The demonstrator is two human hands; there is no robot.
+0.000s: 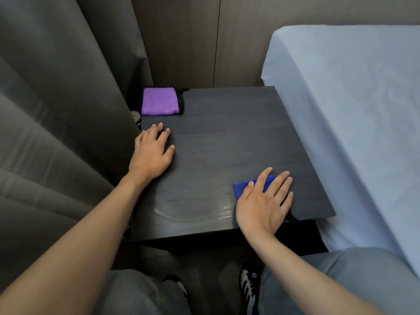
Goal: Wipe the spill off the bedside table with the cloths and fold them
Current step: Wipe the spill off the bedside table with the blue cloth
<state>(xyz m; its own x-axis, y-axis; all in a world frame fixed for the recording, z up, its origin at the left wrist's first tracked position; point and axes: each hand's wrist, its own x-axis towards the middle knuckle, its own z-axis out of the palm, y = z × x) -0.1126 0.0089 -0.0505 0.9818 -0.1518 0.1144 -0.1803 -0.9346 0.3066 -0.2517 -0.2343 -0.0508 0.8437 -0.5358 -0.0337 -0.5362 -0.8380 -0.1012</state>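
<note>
The dark bedside table (227, 123) fills the middle of the view. A wet film of spill (193, 205) with curved wipe marks shines near its front edge. My right hand (264, 201) lies flat, fingers spread, pressing a folded blue cloth (241, 187) onto the table at the front right, just right of the wet patch. Most of that cloth is hidden under the hand. My left hand (151, 153) rests palm down on the table's left edge, holding nothing. A folded purple cloth (159, 101) lies at the back left corner.
A bed with a pale blue sheet (352, 121) butts against the table's right side. Grey curtains (56, 110) hang close on the left. A small dark item (181, 103) sits beside the purple cloth. My knees and shoes are below the table's front edge.
</note>
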